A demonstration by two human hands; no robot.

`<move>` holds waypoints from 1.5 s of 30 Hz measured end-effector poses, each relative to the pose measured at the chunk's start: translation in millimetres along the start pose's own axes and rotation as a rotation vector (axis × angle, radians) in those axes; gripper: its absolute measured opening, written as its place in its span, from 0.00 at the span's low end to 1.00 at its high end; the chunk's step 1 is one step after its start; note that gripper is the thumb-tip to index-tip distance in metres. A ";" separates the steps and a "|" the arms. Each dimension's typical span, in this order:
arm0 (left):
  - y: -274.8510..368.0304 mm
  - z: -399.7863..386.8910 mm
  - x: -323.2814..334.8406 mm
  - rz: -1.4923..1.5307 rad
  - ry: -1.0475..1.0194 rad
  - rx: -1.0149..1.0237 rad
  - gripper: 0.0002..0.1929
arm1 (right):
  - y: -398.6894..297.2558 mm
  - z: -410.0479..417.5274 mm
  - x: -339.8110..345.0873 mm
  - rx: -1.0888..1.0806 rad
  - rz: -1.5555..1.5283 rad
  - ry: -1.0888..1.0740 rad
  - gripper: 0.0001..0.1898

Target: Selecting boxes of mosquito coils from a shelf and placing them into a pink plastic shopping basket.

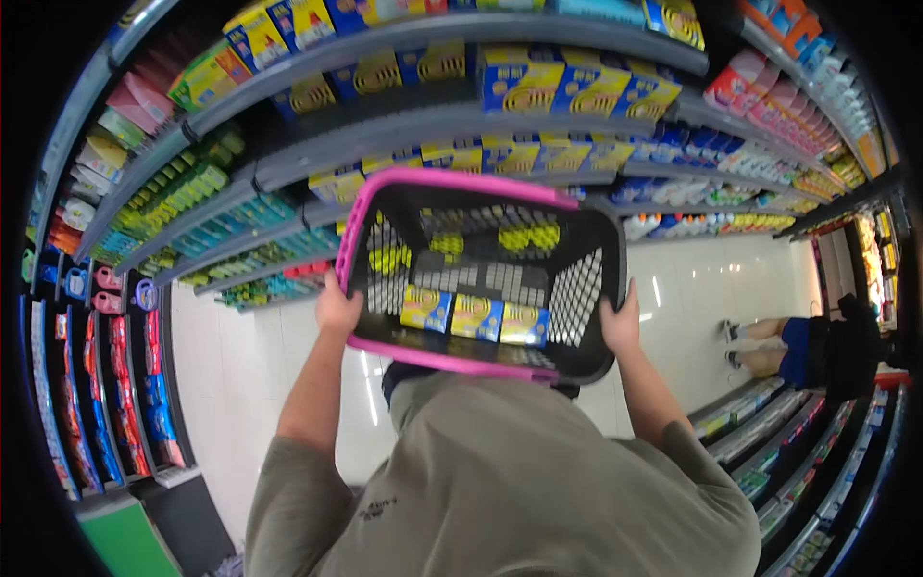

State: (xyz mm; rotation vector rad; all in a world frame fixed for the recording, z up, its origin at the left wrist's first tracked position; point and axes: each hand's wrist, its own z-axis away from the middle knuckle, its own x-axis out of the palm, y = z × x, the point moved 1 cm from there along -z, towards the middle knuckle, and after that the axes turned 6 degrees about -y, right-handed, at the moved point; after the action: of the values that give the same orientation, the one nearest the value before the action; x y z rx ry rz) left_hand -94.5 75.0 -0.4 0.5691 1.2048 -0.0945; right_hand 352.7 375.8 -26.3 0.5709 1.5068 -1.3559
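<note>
Both of my hands carry a black plastic shopping basket (pixel 613 238) with pink handles folded down on its rim. My left hand (pixel 337 306) grips the left end, its thumb over the rim beside the pink handle. At the right end, my right hand (pixel 621 321) holds the black rim, thumb on the inner side. Inside, along the wall nearest me, lie three yellow and blue boxes (pixel 476 316) in a row, each with a ring pattern. Yellow-green shapes show at the basket's far and left mesh walls; whether they are inside or beyond the mesh is unclear.
Store shelves (pixel 433 130) with similar yellow and blue boxes (pixel 523 81) curve across the front. Bottles (pixel 685 189) stand on shelves to the right. A person (pixel 800 350) in blue shorts is in the right aisle, near low shelves. Red and blue packs (pixel 126 389) fill a rack at left.
</note>
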 end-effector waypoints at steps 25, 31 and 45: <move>4.7 9.0 8.5 -0.112 0.226 0.210 0.38 | -25.5 -4.3 -12.9 -0.181 -0.077 0.162 0.40; -2.4 25.7 17.8 -0.152 0.310 0.310 0.46 | -72.3 9.8 -7.4 -0.511 0.270 0.249 0.40; 5.0 30.0 11.7 -0.068 0.243 0.228 0.42 | -100.5 -10.7 176.0 -0.298 0.626 -1.180 0.28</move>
State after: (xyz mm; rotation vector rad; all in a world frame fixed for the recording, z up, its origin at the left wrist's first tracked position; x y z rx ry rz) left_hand -62.7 68.0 -2.1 0.7548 1.4611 -0.2275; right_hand 193.6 313.3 -135.7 -0.0221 0.4545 -0.6854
